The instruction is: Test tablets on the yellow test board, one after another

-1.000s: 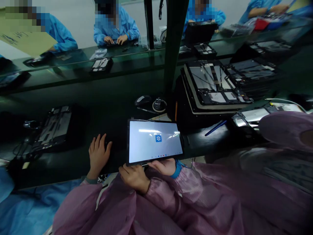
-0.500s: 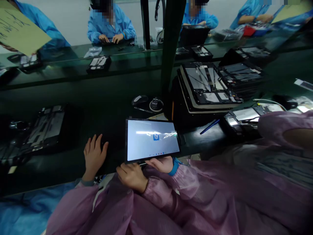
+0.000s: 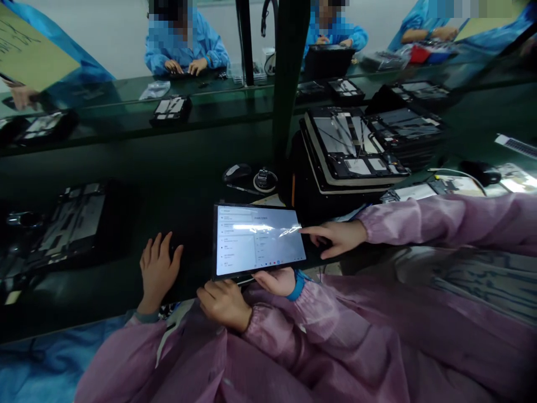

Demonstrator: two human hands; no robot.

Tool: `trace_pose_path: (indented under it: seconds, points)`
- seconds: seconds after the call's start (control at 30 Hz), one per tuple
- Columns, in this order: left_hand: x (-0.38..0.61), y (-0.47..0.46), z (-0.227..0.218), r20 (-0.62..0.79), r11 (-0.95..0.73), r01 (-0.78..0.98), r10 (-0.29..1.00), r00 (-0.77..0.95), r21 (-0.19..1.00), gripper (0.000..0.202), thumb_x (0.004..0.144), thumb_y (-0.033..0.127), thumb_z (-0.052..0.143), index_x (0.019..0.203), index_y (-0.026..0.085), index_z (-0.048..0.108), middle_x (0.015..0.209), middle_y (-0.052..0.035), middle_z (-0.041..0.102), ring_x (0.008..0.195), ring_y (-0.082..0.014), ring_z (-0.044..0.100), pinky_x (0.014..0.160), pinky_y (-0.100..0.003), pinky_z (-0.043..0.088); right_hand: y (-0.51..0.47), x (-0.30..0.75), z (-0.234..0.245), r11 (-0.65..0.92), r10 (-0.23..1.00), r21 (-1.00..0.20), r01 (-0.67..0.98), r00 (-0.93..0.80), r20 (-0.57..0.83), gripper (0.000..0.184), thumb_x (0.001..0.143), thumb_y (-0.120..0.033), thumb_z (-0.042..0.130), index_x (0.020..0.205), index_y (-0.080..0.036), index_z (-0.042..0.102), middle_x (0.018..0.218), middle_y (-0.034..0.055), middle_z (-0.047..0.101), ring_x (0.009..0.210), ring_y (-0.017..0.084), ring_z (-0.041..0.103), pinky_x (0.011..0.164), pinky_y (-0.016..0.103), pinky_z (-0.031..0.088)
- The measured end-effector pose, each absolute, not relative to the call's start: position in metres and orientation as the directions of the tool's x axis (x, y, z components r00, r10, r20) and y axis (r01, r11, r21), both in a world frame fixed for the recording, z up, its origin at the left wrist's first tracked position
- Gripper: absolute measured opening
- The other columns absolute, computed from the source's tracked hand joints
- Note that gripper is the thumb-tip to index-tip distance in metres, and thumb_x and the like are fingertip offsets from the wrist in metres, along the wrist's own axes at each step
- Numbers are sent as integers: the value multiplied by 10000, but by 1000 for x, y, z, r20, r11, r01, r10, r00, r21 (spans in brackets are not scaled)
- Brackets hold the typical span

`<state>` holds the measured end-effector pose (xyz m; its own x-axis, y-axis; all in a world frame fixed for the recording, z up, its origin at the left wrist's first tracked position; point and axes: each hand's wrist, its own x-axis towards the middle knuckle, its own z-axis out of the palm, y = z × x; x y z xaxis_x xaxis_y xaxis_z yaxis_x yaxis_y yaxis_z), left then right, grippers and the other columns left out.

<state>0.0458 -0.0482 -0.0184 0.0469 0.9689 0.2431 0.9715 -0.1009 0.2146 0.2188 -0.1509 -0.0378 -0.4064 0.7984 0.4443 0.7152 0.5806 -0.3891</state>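
A tablet (image 3: 259,243) with a lit screen showing a settings-like list is tilted up at the front of the dark table. My left hand (image 3: 159,271) lies flat on the table to its left, fingers spread, holding nothing. Just below the tablet's lower left corner, my right hand (image 3: 224,303) is closed with its fingers curled under; whatever may be in it is hidden. A co-worker's hand with a blue wristband (image 3: 277,281) supports the tablet's lower edge. The same co-worker's other hand (image 3: 335,236) points an index finger at the screen's right edge.
Opened device housings (image 3: 356,148) are stacked at the right back, with another dark opened device (image 3: 73,221) at the left. A computer mouse (image 3: 236,172) and a small round item (image 3: 265,180) lie behind the tablet. People in blue work across the bench.
The screen has gone from a single gear icon to a list. The co-worker's pointing hand has come in from the right to the tablet. My hands stay in about the same place.
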Motion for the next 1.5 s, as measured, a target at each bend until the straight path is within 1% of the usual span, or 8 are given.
trace_pose_path:
  seconds: [0.5, 0.67, 0.77, 0.83, 0.9, 0.97, 1.27, 1.5]
  points:
    - [45, -48, -19, 229, -81, 976, 973, 34, 200, 596, 967, 486, 324, 1438, 137, 433, 1485, -167, 421, 1412, -348, 295, 1135, -512, 248, -152, 214, -30, 594, 778, -351, 724, -406, 480, 117, 919, -213, 508, 859, -171, 600, 764, 23, 664, 582, 119, 593, 472, 236, 432]
    - [45, -47, -18, 236, -84, 976, 971, 35, 202, 595, 966, 483, 328, 1437, 137, 434, 1486, -169, 419, 1414, -346, 293, 1136, -509, 248, -131, 294, 33, 576, 561, 152, 803, -523, 642, 394, 967, -135, 430, 645, -167, 655, 680, 7, 688, 571, 72, 633, 509, 134, 527]
    - [46, -48, -18, 236, -86, 975, 971, 35, 206, 594, 965, 484, 334, 1434, 135, 439, 1485, -173, 418, 1414, -349, 293, 1136, -511, 249, -101, 383, 68, 606, 489, 270, 748, -618, 616, 397, 961, -212, 452, 662, -104, 688, 840, 65, 723, 857, 80, 694, 702, 185, 576]
    - [46, -48, -17, 237, -85, 975, 971, 34, 208, 592, 965, 482, 338, 1435, 136, 438, 1485, -172, 418, 1414, -347, 293, 1137, -512, 248, -82, 428, 78, 756, 470, 186, 628, -718, 513, 330, 905, -386, 575, 922, -99, 736, 1139, 119, 682, 1200, 176, 583, 992, 368, 489]
    - [47, -48, -16, 233, -81, 975, 972, 32, 207, 592, 966, 479, 338, 1436, 132, 435, 1485, -174, 418, 1413, -349, 293, 1134, -518, 249, -71, 447, 77, 859, 480, -29, 511, -785, 392, 546, 778, -553, 695, 1202, -210, 671, 1428, 131, 494, 1428, 318, 303, 1113, 564, 306]
    - [47, -48, -15, 226, -79, 976, 974, 31, 203, 593, 967, 477, 334, 1435, 126, 436, 1484, -176, 419, 1412, -352, 293, 1130, -524, 253, -67, 447, 72, 855, 519, -198, 479, -793, 319, 776, 702, -653, 713, 1342, -238, 568, 1541, 146, 325, 1471, 385, 130, 1129, 654, 158]
    - [48, -47, -15, 238, -83, 980, 971, 39, 180, 580, 972, 459, 338, 1421, 111, 452, 1471, -176, 439, 1403, -350, 311, 1119, -510, 280, -59, 430, 67, 859, 504, -310, 408, -780, 370, 750, 727, -651, 698, 1366, -296, 532, 1577, 113, 241, 1471, 421, 49, 1108, 700, 51]
    - [47, -46, -18, 261, -95, 980, 964, 47, 177, 578, 972, 473, 336, 1413, 120, 463, 1466, -168, 447, 1394, -353, 329, 1114, -508, 291, -36, 435, 69, 723, 640, -476, 501, -746, 186, 833, 817, -614, 611, 1492, -209, 340, 1597, 166, 147, 1465, 430, -69, 1075, 731, -43]
